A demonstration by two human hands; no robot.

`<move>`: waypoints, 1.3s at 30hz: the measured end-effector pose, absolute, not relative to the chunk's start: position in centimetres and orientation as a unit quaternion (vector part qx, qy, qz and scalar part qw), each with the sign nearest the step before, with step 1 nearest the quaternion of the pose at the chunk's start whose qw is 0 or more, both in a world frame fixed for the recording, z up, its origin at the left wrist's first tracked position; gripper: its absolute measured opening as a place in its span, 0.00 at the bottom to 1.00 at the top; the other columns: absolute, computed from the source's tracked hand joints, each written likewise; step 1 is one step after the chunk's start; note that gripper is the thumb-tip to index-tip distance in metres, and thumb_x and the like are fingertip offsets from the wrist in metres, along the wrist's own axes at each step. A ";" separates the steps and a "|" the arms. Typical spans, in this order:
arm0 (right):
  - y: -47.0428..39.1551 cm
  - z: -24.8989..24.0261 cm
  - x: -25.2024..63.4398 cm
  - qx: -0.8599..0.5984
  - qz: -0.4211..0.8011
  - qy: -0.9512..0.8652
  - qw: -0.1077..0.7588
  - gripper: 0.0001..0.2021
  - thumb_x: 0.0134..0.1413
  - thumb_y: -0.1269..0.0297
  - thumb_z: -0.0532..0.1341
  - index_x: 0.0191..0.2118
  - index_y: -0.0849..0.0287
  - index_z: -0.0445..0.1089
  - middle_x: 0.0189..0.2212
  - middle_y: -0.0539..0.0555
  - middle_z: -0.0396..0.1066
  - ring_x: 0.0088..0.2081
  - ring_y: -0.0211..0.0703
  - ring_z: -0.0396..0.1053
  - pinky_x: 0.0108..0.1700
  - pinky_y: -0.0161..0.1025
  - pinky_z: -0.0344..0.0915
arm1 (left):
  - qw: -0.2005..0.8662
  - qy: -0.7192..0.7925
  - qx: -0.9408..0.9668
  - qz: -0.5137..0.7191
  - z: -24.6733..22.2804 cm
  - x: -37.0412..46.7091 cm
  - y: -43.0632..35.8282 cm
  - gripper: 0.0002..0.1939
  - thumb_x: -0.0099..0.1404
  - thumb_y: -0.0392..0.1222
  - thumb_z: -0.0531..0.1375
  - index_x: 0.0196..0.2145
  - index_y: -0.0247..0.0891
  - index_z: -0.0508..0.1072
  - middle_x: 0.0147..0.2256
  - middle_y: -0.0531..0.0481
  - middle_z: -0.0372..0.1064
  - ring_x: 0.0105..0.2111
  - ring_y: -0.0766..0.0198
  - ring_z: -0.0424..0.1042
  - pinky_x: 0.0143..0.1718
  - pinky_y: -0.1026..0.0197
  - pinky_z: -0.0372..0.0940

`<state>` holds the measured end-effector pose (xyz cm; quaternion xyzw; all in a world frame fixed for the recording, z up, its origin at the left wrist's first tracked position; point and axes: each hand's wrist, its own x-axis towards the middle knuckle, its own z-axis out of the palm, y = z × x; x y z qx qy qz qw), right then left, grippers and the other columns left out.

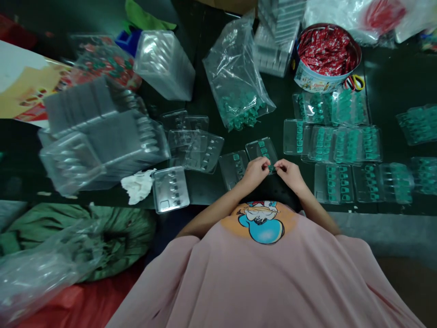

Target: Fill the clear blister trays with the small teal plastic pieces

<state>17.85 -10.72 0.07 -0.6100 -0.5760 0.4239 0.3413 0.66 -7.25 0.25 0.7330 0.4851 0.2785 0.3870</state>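
Note:
In front of me on the dark table lies a clear plastic blister tray (252, 149) with small green plastic pieces (262, 150) in a row of slots. My left hand (256, 173) is closed in a pinch over its lower part. Facing it from the other side, my right hand (291, 175) also has thumb and finger pressed together at the tray's lower right. Whatever the fingertips hold is too small to make out. Just left of these, a second blister tray (230, 169) has a green piece near its top and lies partly behind my left forearm.
A clear bag of green pieces (241, 111) lies beyond my hands. Filled trays (337, 143) spread to the right, below a round tin (319, 82) of red packets and scissors (357, 83). Stacked trays (99, 136), loose trays (196, 148) and crumpled tissue (137, 187) are left.

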 end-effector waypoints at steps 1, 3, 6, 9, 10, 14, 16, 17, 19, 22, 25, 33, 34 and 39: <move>-10.8 0.0 17.8 -0.615 0.407 -0.590 0.329 0.08 0.52 0.68 0.57 0.35 0.56 0.73 0.29 0.49 0.73 0.30 0.39 0.68 0.37 0.37 0.61 | 0.376 0.486 0.742 0.267 0.0 0.8 -7.3 0.12 0.53 0.24 0.55 0.29 0.38 0.72 0.28 0.52 0.68 0.30 0.64 0.66 0.35 0.63 0.59; -10.9 -0.2 17.6 -0.623 0.366 -0.622 0.303 0.09 0.53 0.70 0.56 0.36 0.56 0.73 0.30 0.51 0.73 0.32 0.40 0.68 0.39 0.38 0.62 | 0.347 0.489 0.762 0.245 -0.5 0.9 -7.4 0.13 0.53 0.23 0.55 0.29 0.38 0.72 0.28 0.51 0.68 0.30 0.62 0.66 0.35 0.61 0.59; -11.0 -0.4 17.0 -0.633 0.300 -0.663 0.264 0.11 0.55 0.72 0.54 0.37 0.57 0.73 0.33 0.54 0.73 0.34 0.43 0.69 0.40 0.39 0.62 | 0.303 0.495 0.788 0.205 -1.1 1.0 -7.5 0.12 0.55 0.24 0.55 0.31 0.39 0.73 0.29 0.49 0.69 0.31 0.60 0.66 0.34 0.60 0.58; -11.2 -0.6 16.5 -0.639 0.257 -0.687 0.232 0.12 0.58 0.73 0.53 0.39 0.58 0.73 0.33 0.56 0.72 0.35 0.45 0.69 0.40 0.39 0.61 | 0.279 0.491 0.806 0.179 -1.4 1.0 -7.5 0.12 0.57 0.25 0.55 0.32 0.40 0.73 0.30 0.47 0.70 0.32 0.59 0.67 0.35 0.59 0.58; -11.3 -0.6 16.4 -0.641 0.246 -0.693 0.222 0.12 0.58 0.73 0.53 0.39 0.58 0.73 0.33 0.57 0.72 0.35 0.45 0.68 0.40 0.39 0.61 | 0.276 0.488 0.809 0.177 -1.5 1.0 -7.6 0.12 0.57 0.26 0.55 0.33 0.40 0.74 0.30 0.47 0.71 0.32 0.58 0.68 0.35 0.59 0.58; -11.6 -0.9 16.4 -0.649 0.199 -0.707 0.197 0.12 0.60 0.73 0.53 0.39 0.58 0.74 0.34 0.58 0.72 0.37 0.48 0.67 0.41 0.41 0.61 | 0.297 0.485 0.800 0.191 -1.3 0.8 -7.7 0.12 0.58 0.26 0.56 0.33 0.40 0.75 0.32 0.47 0.73 0.34 0.57 0.71 0.38 0.58 0.60; -11.8 -1.0 16.6 -0.650 0.186 -0.710 0.195 0.12 0.62 0.70 0.53 0.39 0.59 0.74 0.35 0.59 0.72 0.39 0.50 0.67 0.43 0.43 0.62 | 0.321 0.484 0.789 0.199 -1.0 0.6 -7.8 0.12 0.58 0.27 0.57 0.34 0.40 0.76 0.33 0.47 0.74 0.35 0.57 0.72 0.39 0.59 0.62; -11.8 -1.0 16.8 -0.648 0.186 -0.712 0.196 0.12 0.63 0.69 0.53 0.39 0.60 0.74 0.36 0.60 0.72 0.40 0.51 0.66 0.44 0.43 0.62 | 0.331 0.483 0.785 0.201 -0.8 0.5 -7.8 0.13 0.58 0.27 0.57 0.36 0.40 0.77 0.34 0.47 0.75 0.35 0.57 0.72 0.40 0.59 0.62; -11.9 -0.9 17.2 -0.640 0.199 -0.714 0.204 0.12 0.64 0.68 0.53 0.39 0.60 0.75 0.37 0.61 0.72 0.41 0.51 0.66 0.45 0.44 0.62 | 0.342 0.483 0.781 0.199 -0.4 0.4 -7.8 0.13 0.59 0.28 0.60 0.39 0.40 0.77 0.35 0.46 0.75 0.36 0.57 0.73 0.41 0.58 0.63; -12.0 -0.8 17.6 -0.630 0.220 -0.712 0.217 0.11 0.63 0.70 0.53 0.40 0.60 0.74 0.37 0.60 0.73 0.41 0.51 0.66 0.46 0.44 0.62 | 0.331 0.478 0.791 0.192 0.0 0.4 -7.8 0.12 0.59 0.32 0.64 0.42 0.37 0.77 0.38 0.44 0.75 0.39 0.55 0.73 0.42 0.57 0.64; -12.0 -0.7 17.5 -0.629 0.221 -0.713 0.217 0.10 0.61 0.72 0.54 0.40 0.60 0.73 0.36 0.59 0.73 0.39 0.50 0.66 0.44 0.44 0.62 | 0.314 0.454 0.817 0.169 -0.1 0.6 -7.7 0.09 0.62 0.34 0.64 0.42 0.37 0.77 0.39 0.43 0.74 0.41 0.55 0.72 0.44 0.57 0.65; -11.3 0.0 18.0 -0.623 0.271 -0.703 0.211 0.08 0.56 0.74 0.58 0.38 0.57 0.73 0.33 0.55 0.74 0.38 0.48 0.68 0.43 0.43 0.63 | 0.331 0.441 0.820 0.152 -1.0 0.7 -7.8 0.09 0.60 0.30 0.65 0.39 0.35 0.74 0.36 0.46 0.74 0.38 0.60 0.73 0.39 0.61 0.65; -11.2 0.1 18.1 -0.621 0.285 -0.696 0.220 0.08 0.56 0.74 0.58 0.38 0.57 0.73 0.33 0.55 0.74 0.38 0.48 0.69 0.44 0.42 0.64 | 0.337 0.443 0.816 0.154 -0.8 0.6 -7.8 0.10 0.59 0.31 0.66 0.40 0.35 0.74 0.36 0.46 0.75 0.37 0.59 0.73 0.39 0.61 0.65; -11.4 0.5 18.3 -0.607 0.299 -0.687 0.264 0.06 0.58 0.68 0.60 0.39 0.57 0.73 0.34 0.55 0.74 0.38 0.48 0.69 0.44 0.42 0.64 | 0.350 0.442 0.809 0.164 0.0 -0.1 -7.8 0.11 0.60 0.31 0.64 0.42 0.35 0.76 0.37 0.45 0.76 0.39 0.58 0.74 0.42 0.60 0.65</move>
